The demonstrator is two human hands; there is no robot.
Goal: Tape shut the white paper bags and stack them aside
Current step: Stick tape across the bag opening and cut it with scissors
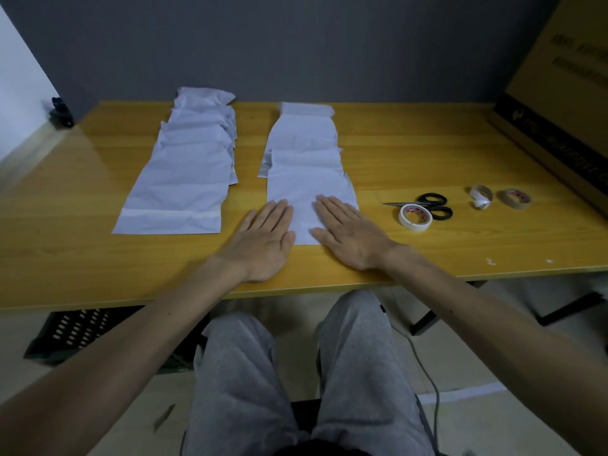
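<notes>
Both hands lie flat, fingers straight, gripping nothing: left hand (263, 238) at the edge of, right hand (345, 235) upon, the nearest crumpled white paper bag (306, 179) at mid-frame. Reaching right for the white tape roll (415, 218) might let the light bag slide.

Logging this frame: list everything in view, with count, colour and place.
paper bags: two overlapping rows, number unclear, white, table centre
tape roll: one, white, right of the bags
scissors: one, black handles, behind the tape roll
small white roll: one, further right
small brown roll: one, beside it
cardboard box: one, brown, table's right end
crate: one, black, floor under the table
table: one, yellow wood
left hand: flat, at nearest bag's left edge
right hand: flat on that bag
</notes>
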